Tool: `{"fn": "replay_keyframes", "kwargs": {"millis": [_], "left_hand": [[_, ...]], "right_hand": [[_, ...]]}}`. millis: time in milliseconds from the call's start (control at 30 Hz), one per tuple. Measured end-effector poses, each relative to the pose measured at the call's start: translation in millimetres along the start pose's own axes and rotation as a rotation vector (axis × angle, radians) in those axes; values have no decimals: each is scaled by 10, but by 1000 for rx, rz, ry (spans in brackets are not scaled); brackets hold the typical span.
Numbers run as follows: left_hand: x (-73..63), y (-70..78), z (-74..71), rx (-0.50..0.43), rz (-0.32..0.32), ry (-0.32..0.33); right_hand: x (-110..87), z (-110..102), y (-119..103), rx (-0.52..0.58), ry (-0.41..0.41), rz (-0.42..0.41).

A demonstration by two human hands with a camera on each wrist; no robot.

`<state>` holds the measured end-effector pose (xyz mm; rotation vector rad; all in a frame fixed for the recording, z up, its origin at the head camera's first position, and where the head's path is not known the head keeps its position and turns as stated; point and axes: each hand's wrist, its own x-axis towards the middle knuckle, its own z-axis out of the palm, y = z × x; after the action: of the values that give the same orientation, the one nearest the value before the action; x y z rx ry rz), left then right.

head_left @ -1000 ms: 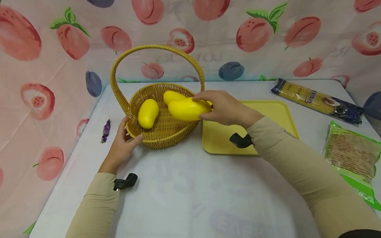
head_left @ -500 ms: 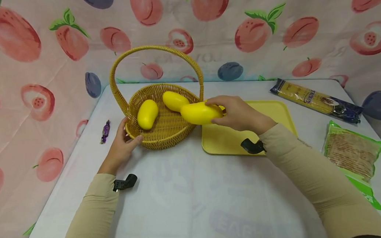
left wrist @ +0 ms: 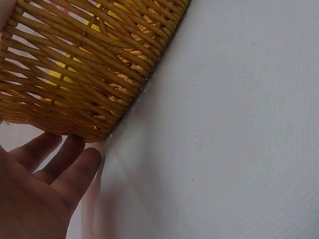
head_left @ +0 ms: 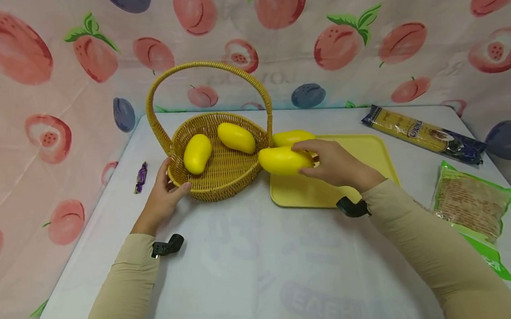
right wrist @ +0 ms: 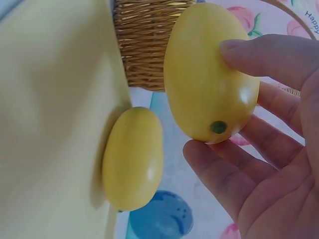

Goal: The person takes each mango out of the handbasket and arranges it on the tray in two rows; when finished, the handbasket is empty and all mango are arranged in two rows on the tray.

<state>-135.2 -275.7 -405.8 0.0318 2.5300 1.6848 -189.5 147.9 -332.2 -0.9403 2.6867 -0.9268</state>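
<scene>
My right hand [head_left: 333, 164] holds a yellow mango [head_left: 284, 161] between thumb and fingers, over the left end of the yellow tray [head_left: 311, 197]. In the right wrist view the held mango [right wrist: 209, 74] shows a small dark green stem spot. A second mango [right wrist: 133, 159] lies at the tray's far edge. My left hand [head_left: 162, 195] grips the near left side of a wicker basket [head_left: 222, 189], thumb at its rim. Seen from the left wrist, the fingertips [left wrist: 89, 159] touch the basket's woven side. Inside the basket lie two mangoes, one at the left [head_left: 198, 154] and one at the back [head_left: 236, 137].
The basket's tall arched handle [head_left: 206, 64] rises above it. Left of it lies a purple wrapped candy [head_left: 141, 177]. A long noodle packet [head_left: 423, 135] lies at the back right, with a green-edged bag [head_left: 472, 203] nearer. A fruit-print cloth [head_left: 292, 43] hangs behind the white table [head_left: 246, 279].
My right hand has carried the mango rightward and a little nearer, from over the basket to over the tray. The mango on the tray has come into sight. My left hand stays put.
</scene>
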Motion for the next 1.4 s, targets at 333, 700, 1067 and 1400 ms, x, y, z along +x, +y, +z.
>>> {"fn": "replay_keyframes", "kwargs": {"millis": [333, 700, 1067, 1400], "left_hand": [[4, 1, 4, 2, -6, 0], [1, 12, 14, 12, -10, 3], [6, 0, 9, 10, -13, 6], [3, 8, 9, 16, -16, 5]], "right_hand": [[-174, 99, 155, -3, -17, 54], [-293, 238, 240, 4, -40, 109], [-350, 322, 250, 30, -54, 106], [-378, 387, 270, 20, -56, 85]]}}
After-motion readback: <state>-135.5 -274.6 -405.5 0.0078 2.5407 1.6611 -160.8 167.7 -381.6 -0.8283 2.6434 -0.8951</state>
